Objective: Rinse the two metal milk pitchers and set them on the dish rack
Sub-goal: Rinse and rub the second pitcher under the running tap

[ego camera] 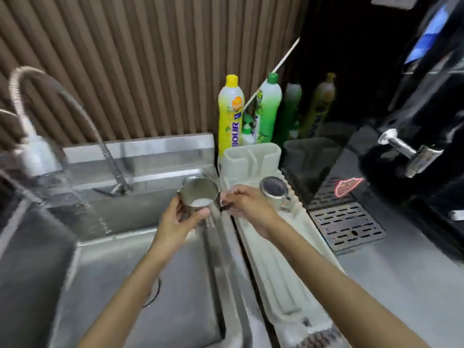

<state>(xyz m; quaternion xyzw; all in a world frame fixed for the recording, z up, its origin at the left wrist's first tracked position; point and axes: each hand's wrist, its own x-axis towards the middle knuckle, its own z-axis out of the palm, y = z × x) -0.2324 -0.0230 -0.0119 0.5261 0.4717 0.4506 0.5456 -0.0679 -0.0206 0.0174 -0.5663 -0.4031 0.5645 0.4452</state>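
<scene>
A metal milk pitcher with white liquid in its bottom is held over the sink's right side by my left hand, which wraps its body from below. My right hand is beside it, fingers pinched near the pitcher's right edge; whether it touches the pitcher is blurred. The second metal pitcher sits on the pale dish rack just right of my right hand. Water streams from the faucet head into the sink at the left.
The steel sink basin lies below my arms. Yellow and green dish soap bottles stand behind a pale cutlery holder. A black coffee machine with a drip grate fills the right.
</scene>
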